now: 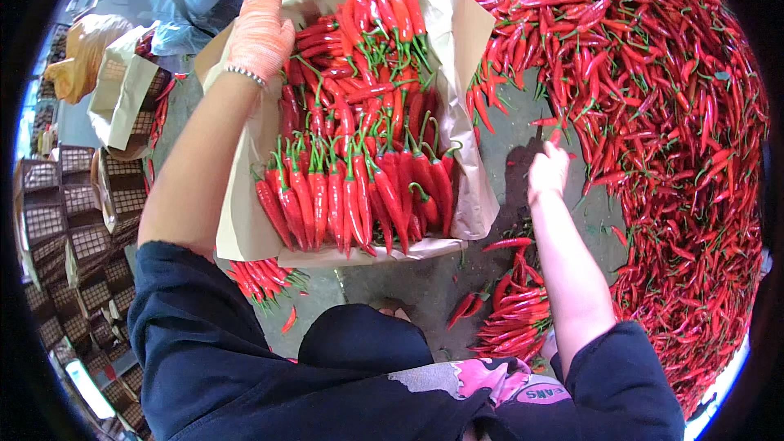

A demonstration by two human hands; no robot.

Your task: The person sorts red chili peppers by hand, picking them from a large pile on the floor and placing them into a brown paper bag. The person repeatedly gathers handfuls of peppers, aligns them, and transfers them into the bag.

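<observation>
In front of me stands a box lined with cream paper (471,196), filled with red chili peppers (355,196) lying in rows, their green stems still on. My left hand (260,27), in a pale orange knit glove with a beaded band at the wrist, rests at the box's far left rim with its fingers stretched out. Right of the box, over the grey floor, my right hand (549,170) has its fingers closed around a red chili pepper (556,136), which is partly hidden by the hand. Loose peppers lie just beyond it.
A large heap of red chili peppers (680,196) curves along the right and far side. Smaller piles lie on the floor near my right knee (514,324) and left of me (260,278). Mesh-sided crates (86,214) are stacked at left, near an orange plastic bag (92,55).
</observation>
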